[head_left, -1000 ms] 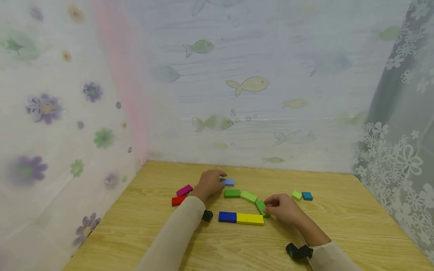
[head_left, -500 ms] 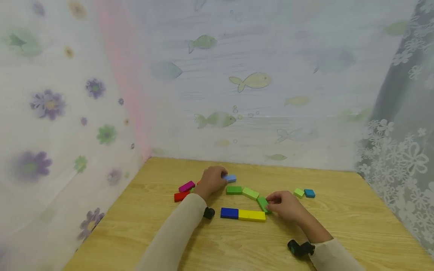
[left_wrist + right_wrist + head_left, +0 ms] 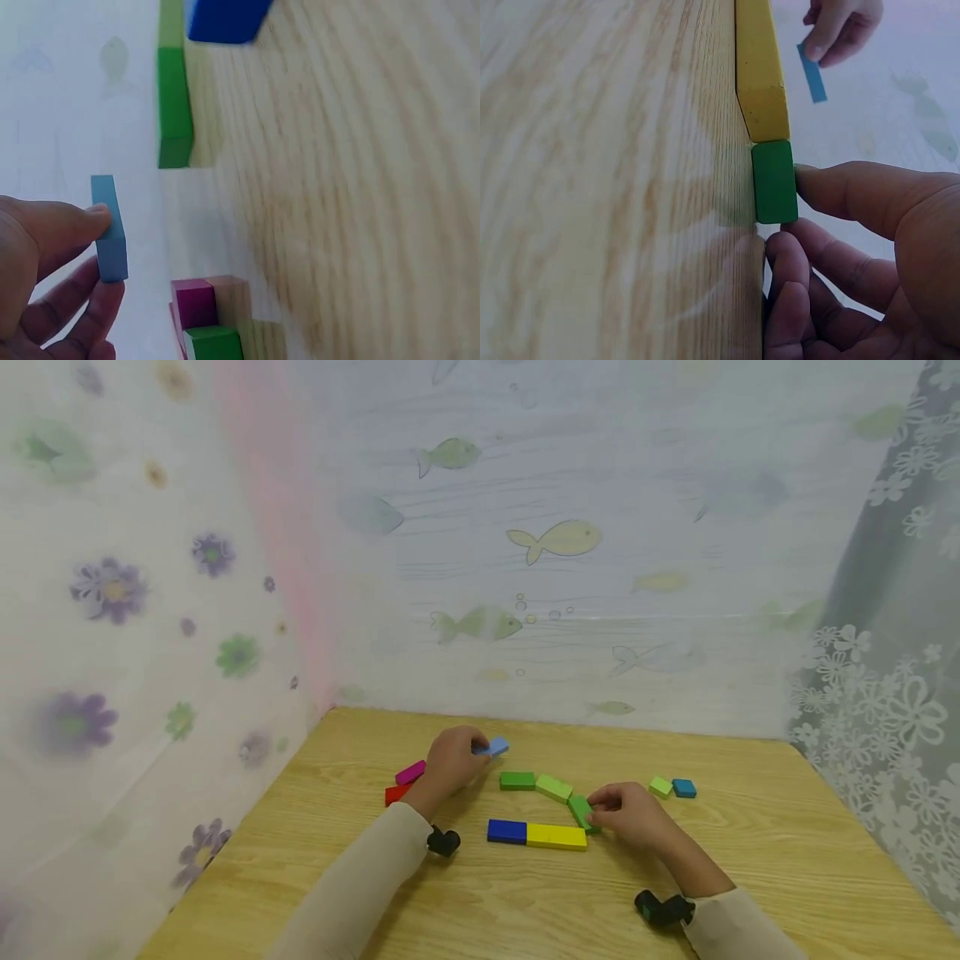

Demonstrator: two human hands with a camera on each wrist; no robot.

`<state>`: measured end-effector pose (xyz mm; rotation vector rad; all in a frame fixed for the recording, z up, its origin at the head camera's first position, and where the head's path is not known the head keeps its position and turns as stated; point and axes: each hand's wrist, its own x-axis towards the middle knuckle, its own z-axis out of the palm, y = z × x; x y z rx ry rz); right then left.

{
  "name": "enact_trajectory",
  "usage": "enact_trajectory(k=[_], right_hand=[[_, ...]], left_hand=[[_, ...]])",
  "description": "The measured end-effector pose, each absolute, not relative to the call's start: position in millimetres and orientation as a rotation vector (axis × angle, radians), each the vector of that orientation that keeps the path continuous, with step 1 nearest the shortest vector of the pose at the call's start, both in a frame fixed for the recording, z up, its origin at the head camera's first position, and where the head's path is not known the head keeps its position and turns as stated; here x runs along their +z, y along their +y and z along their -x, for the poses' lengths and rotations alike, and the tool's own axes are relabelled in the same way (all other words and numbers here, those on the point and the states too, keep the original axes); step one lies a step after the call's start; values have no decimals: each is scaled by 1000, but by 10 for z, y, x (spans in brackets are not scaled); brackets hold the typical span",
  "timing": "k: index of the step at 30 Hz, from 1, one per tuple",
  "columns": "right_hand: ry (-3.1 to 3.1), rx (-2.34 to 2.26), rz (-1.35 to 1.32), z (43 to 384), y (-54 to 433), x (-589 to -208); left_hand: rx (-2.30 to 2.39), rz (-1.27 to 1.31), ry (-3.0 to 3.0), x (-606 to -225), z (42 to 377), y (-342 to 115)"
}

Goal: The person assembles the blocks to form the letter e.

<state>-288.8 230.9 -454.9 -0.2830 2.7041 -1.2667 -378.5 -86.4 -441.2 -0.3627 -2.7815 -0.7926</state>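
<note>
My left hand (image 3: 453,760) pinches a light blue block (image 3: 495,747) between thumb and fingers; in the left wrist view this block (image 3: 112,255) is off the tabletop. At the right end of a curved row, my right hand (image 3: 633,814) holds a green block (image 3: 580,812) with thumb and index finger, and the block lies on the table. The row continues leftward with a light green block (image 3: 554,788) and another green block (image 3: 517,781). In front of it, a yellow block (image 3: 557,837) sits end to end with a dark blue block (image 3: 507,832). The yellow one touches the held green block.
Left of my left hand lie a magenta block (image 3: 410,772) and a red block (image 3: 397,795), partly covered by the arm. A small lime block (image 3: 660,787) and a teal block (image 3: 684,788) lie at the right. A fish-patterned curtain (image 3: 555,635) hangs behind the table.
My left hand has lifted the light blue block from the table and carried it slightly left, tilting it. My right hand stays on the green block. The head view has shifted slightly.
</note>
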Motion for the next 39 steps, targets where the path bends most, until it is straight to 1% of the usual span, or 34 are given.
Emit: enact_trajectory(k=[11, 25, 39], right_hand=[[2700, -1287, 291, 2894, 2298, -4559], [2702, -1287, 279, 2888, 2298, -4560], [2680, -1298, 277, 2895, 2305, -4558]], left_hand=[[-1021, 332, -2719, -4424, 3535, -981], [-995, 316, -2730, -4505, 3339, -1077], [-881, 348, -2813, -4522, 3244, -1078]])
